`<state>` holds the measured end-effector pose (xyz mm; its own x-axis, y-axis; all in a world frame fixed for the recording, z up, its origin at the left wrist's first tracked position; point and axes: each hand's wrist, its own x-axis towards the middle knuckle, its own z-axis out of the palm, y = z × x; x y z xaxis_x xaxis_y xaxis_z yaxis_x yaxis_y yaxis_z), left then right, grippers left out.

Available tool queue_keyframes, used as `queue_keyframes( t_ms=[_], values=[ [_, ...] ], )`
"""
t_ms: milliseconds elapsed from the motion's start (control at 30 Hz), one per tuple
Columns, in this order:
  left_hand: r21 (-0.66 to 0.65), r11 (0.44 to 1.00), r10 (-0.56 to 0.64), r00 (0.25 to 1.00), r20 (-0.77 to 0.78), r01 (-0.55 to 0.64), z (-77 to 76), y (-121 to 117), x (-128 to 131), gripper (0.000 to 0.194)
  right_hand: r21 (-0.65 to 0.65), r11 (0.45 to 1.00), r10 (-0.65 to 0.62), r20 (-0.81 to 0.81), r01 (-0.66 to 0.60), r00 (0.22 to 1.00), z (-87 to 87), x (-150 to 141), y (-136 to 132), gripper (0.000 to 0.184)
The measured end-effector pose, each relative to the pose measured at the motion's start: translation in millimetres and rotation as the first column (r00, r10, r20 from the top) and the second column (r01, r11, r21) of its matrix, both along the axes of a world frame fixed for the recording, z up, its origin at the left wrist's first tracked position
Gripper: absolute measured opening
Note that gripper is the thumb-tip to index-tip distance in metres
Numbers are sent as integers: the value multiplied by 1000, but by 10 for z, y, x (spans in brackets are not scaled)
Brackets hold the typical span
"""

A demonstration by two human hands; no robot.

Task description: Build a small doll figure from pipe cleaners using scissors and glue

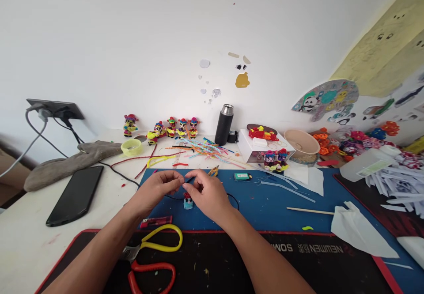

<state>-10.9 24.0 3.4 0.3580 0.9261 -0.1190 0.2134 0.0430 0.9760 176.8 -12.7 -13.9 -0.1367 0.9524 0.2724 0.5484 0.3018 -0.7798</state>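
Note:
My left hand [159, 189] and my right hand [207, 194] meet over the blue mat [265, 205], fingers pinched together on a thin blue strip [188, 180] stretched between them. Just below the fingertips a small red and light-blue figure [188, 200] stands on the mat. A thin black wire [236, 200] curls out from under my right hand. Scissors with yellow and red handles [155, 252] lie on the black desk pad [298, 263] near my left forearm.
A black phone [76, 194] and grey cloth [69, 163] lie at left. Several small colourful figures [172, 127], a black flask [224, 125], loose coloured strips [205, 149], a white box [261, 146], a bowl [302, 145] and white paper scraps [394, 181] crowd the back and right.

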Motion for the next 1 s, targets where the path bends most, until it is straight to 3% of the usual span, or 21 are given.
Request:
queue_keyframes(
  t_ms=[400, 1000],
  values=[
    [-78, 997, -24, 998, 63, 29, 20, -14, -2, 30, 66, 998, 20, 1, -20, 1000, -2, 18, 8, 6],
    [-98, 993, -63, 995, 76, 70, -17, -14, -16, 40, 12, 1000, 11, 16, -11, 1000, 11, 14, 5, 6]
  ],
)
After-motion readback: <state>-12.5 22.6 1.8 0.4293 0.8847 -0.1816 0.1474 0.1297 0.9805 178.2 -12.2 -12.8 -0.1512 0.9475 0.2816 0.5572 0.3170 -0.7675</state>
